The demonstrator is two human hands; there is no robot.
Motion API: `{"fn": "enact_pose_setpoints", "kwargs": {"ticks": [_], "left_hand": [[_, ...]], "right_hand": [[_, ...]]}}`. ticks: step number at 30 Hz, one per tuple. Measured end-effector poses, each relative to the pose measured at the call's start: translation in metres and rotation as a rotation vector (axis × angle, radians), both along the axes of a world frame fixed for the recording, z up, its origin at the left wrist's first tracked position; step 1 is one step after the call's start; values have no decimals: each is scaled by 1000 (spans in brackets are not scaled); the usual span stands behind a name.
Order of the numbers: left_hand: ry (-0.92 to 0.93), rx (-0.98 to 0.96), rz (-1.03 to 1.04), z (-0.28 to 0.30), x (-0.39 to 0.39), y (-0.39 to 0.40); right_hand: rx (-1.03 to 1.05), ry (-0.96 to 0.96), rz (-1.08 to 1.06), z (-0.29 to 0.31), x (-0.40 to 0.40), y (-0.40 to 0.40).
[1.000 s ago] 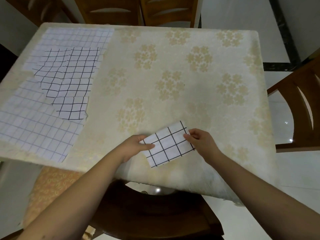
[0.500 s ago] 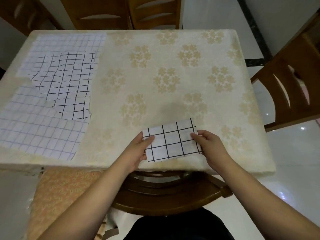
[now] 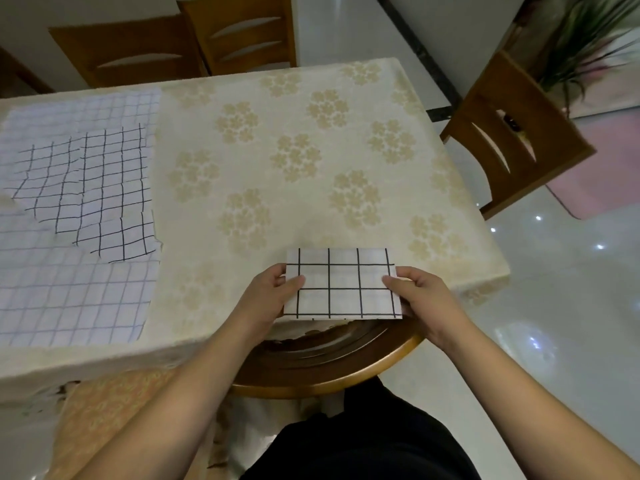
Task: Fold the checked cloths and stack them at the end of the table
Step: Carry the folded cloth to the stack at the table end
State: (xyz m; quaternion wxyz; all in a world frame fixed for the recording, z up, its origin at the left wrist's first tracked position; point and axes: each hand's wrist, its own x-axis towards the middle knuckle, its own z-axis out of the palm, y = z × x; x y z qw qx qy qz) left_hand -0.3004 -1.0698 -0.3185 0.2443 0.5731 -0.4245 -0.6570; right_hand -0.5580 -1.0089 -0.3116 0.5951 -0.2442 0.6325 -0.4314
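Note:
A small folded white cloth with a black grid (image 3: 343, 284) is held level over the table's near edge. My left hand (image 3: 268, 299) pinches its left side with the thumb on top. Its right side is pinched by my right hand (image 3: 419, 299). On the left part of the table (image 3: 294, 109), a larger black-checked cloth (image 3: 86, 178) lies wrinkled and unfolded, with a smaller black-checked piece (image 3: 121, 237) overlapping its near corner. Beneath them lie two pale cloths with a fine blue grid (image 3: 69, 296), spread flat.
The table wears a cream cloth with a beige flower pattern. Wooden chairs stand at the far side (image 3: 138, 53), at the right (image 3: 512, 133) and directly under my hands (image 3: 329, 362). A potted plant (image 3: 581, 36) is at the upper right, above glossy white floor.
The folded cloth has turned from tilted to square with the table edge and come toward the near edge, now lifted in both hands. My view has swung right.

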Motion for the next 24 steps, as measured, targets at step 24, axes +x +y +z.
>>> {"fn": "enact_pose_setpoints", "kwargs": {"ticks": [24], "left_hand": [[21,-37,-397,32,-185,81]], "right_hand": [[-40,20,-474,21,-124,185]]}}
